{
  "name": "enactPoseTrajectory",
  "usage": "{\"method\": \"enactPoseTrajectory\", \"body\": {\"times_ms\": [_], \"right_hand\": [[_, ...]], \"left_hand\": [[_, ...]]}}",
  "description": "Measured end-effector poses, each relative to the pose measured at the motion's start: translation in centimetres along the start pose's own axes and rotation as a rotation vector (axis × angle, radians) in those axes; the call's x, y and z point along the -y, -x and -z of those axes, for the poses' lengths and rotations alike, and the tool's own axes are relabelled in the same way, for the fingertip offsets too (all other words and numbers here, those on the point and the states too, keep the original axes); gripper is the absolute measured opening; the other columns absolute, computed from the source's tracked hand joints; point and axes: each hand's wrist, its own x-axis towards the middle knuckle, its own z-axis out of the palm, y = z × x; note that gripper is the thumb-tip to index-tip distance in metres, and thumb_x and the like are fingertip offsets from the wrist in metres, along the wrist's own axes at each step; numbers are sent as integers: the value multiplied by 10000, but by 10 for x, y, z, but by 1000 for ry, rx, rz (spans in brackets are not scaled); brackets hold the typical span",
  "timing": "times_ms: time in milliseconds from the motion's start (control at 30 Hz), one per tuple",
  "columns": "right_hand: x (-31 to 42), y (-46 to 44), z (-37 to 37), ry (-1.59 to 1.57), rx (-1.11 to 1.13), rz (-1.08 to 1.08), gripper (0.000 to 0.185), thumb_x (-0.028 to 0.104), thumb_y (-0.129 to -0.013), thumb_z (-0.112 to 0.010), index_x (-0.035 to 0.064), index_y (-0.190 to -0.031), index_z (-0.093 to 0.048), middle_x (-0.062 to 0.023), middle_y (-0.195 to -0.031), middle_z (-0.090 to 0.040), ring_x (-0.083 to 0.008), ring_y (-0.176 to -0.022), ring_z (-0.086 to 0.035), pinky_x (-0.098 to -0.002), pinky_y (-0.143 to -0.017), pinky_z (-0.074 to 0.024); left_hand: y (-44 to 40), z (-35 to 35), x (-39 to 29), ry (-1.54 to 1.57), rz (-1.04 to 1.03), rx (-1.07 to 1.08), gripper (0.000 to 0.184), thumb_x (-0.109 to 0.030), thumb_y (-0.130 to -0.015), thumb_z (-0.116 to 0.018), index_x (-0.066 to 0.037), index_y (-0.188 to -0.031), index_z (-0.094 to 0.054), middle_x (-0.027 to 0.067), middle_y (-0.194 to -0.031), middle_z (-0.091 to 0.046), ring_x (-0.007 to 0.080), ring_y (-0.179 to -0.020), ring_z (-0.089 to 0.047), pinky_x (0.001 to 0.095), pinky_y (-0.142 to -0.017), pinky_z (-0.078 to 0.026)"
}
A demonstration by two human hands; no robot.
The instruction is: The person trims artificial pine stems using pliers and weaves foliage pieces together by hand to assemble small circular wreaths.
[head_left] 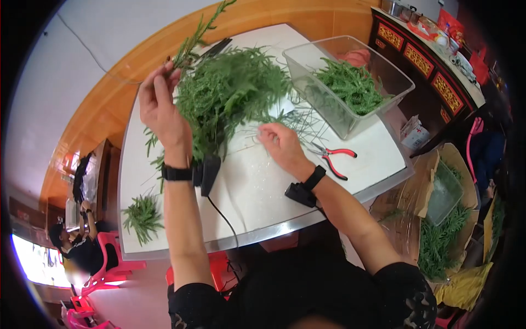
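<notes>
My left hand (160,101) is raised at the left of the white table (257,200), pinching the lower end of a green leafy sprig (196,41) that points up and right. Beside it lies a big heap of green sprigs (230,82). My right hand (282,145) hovers low over the table near thin bare stems (307,123). Its fingers are curled together, and what they hold, if anything, is too small to make out. Just right of it rest pliers (335,156) with red and black handles, their jaws toward the hand.
A clear plastic tub (309,90) holding green sprigs stands at the back right. One small bunch (143,218) lies at the front left corner. A cardboard box (422,219) with more greenery sits on the right. Another person (82,241) sits far left by a pink chair (109,255).
</notes>
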Motion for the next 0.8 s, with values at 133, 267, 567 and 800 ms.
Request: {"method": "enactPoseTrajectory", "body": {"times_ms": [133,267,567,800], "right_hand": [[1,0,-3,-288,81,-171,250,185,-886,-582,19,-1073,-589,-61,-763,-614,-101,-565,-522,-223,-516,-426],[23,0,16,-643,242,-418,321,264,-931,-517,38,-1156,-558,-81,-763,-617,-90,-499,-503,-218,-465,-414],[14,-10,24,-852,217,-485,443,348,-942,-464,18,-1233,-512,-63,-927,-599,-88,-617,-556,-207,-482,-418],[17,-12,29,-890,217,-366,357,211,-905,-482,-2,-1185,-546,-21,-1057,-550,-116,-766,-577,-254,-633,-462]], "left_hand": [[65,34,-7,-138,28,35,186,-79,-958,-431,16,-1086,-528,173,-1097,-586,235,-1011,-589,344,-857,-507],[121,43,-5,-127,86,152,130,-14,-931,-449,19,-1027,-529,189,-1064,-607,249,-969,-610,357,-855,-505],[145,51,-11,55,304,434,134,95,-842,-521,23,-951,-551,194,-996,-643,235,-884,-628,337,-843,-497],[144,56,-4,123,519,455,121,65,-811,-574,14,-921,-569,182,-973,-651,203,-813,-616,314,-795,-495]]}}
